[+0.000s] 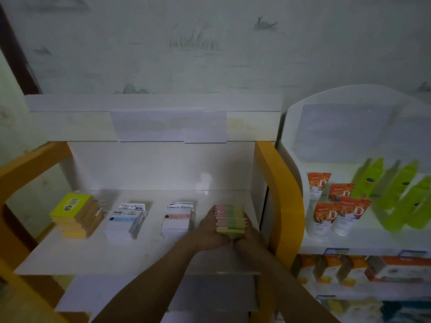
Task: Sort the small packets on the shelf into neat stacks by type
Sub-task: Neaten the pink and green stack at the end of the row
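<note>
Now both hands clasp the pink-green stack (pixel 230 220) near the shelf's (pixel 140 250) right edge — left hand (pixel 211 229) pressed along its left side, right hand (pixel 248 236) curled round its right side. Three more stacks sit toward the left edge — white (pixel 177 219), blue-white (pixel 124 221), yellow (pixel 74 214).

This is a shop, most likely a cosmetics or pharmacy corner. A white display shelf (pixel 130 250) with orange side panels (pixel 279 194) carries small packets set out in rows by type: a yellow stack (pixel 74 214) at 9 o'clock, white stacks (pixel 126 221) beside it. At 3 o'clock, a second white display stand (pixel 293 141) shows orange tubes (pixel 323 217) and green bottles (pixel 396 199) in ranks, with price labels (pixel 335 251) on its shelf edge and boxed stock (pixel 396 269) below.
</note>
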`<action>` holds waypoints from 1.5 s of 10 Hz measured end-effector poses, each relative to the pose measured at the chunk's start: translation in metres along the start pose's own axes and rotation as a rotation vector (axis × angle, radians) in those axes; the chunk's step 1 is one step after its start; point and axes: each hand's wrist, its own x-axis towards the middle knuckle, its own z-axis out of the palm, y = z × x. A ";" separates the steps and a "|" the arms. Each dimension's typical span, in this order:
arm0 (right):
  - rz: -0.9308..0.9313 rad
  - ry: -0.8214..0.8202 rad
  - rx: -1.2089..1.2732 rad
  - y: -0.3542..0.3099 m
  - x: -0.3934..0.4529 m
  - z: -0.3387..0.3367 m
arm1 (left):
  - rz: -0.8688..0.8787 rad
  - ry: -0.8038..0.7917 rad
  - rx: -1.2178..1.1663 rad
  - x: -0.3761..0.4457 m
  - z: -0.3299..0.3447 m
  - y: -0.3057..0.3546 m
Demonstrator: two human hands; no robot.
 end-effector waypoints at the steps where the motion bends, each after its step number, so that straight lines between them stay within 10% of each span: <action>1: -0.076 -0.093 -0.242 0.014 0.008 -0.009 | -0.107 -0.028 -0.198 -0.008 -0.003 -0.001; 5: 0.099 -0.153 0.189 -0.042 0.007 -0.023 | -0.430 0.207 -0.387 0.003 -0.021 0.027; 15: 0.387 -0.069 0.269 -0.052 0.040 -0.004 | -0.914 -0.173 -0.455 0.042 -0.034 0.042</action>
